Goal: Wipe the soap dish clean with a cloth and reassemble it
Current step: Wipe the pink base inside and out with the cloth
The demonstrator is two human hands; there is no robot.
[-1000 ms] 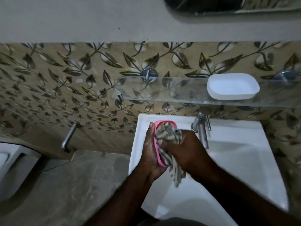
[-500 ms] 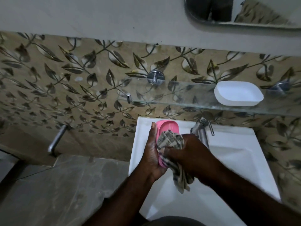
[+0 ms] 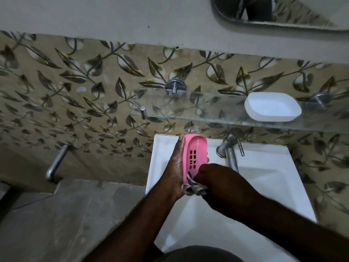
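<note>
Soap dish tray (image 3: 194, 154), the pink part with little square holes, is held up on its end over the back left corner of the sink (image 3: 264, 178). Its hollow side faces us.

The left hand (image 3: 174, 167) grips the tray from the left. The thumb runs up the left edge, and one fingertip (image 3: 207, 159) peeks round the right edge.

The right hand (image 3: 217, 180) is closed tight round a striped cloth (image 3: 192, 189). It pushes the cloth onto the low end of the tray. Only a bunched bit of cloth shows, between the two hands. The hands are close together and touch the same tray.

The white base (image 3: 272, 106) of the dish sits by itself on the glass shelf (image 3: 188, 112), up and to the right, well apart from the tray. It lies flat with its open side up.

A metal tap (image 3: 229, 154) stands at the back of the sink, just to the right of the tray. The wall (image 3: 75, 82) behind has a leaf pattern. A metal pipe (image 3: 56, 163) sticks out of it low on the left. The edge of a mirror (image 3: 283, 17) shows at the top right.
</note>
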